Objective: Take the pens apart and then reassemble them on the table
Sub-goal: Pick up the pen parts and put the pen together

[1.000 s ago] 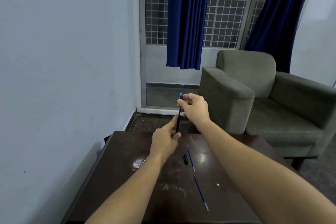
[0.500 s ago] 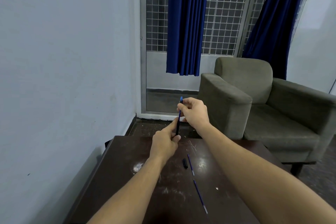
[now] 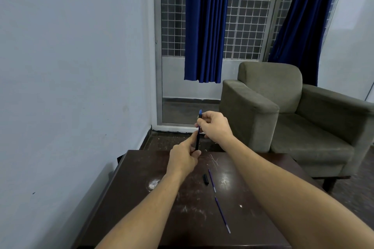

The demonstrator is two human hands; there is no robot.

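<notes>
Pinching pen [image 3: 197, 140]: left hand [image 3: 183, 157] on lower barrel, right hand [image 3: 214, 127] at top; a slip could drop parts past far edge of surface [image 3: 141, 198].

Pale wall [image 3: 70, 66], blue curtains [image 3: 206, 26], grilled window [image 3: 249, 26], olive armchair [image 3: 283, 107], dark floor [image 3: 172, 141].

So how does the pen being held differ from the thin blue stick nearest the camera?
The pen stands nearly upright, held by the left hand and right hand; the refill lies flat on the table, untouched. The pen is thicker, dark-barrelled; the refill thin, pale-tipped. Both are slender.
</notes>
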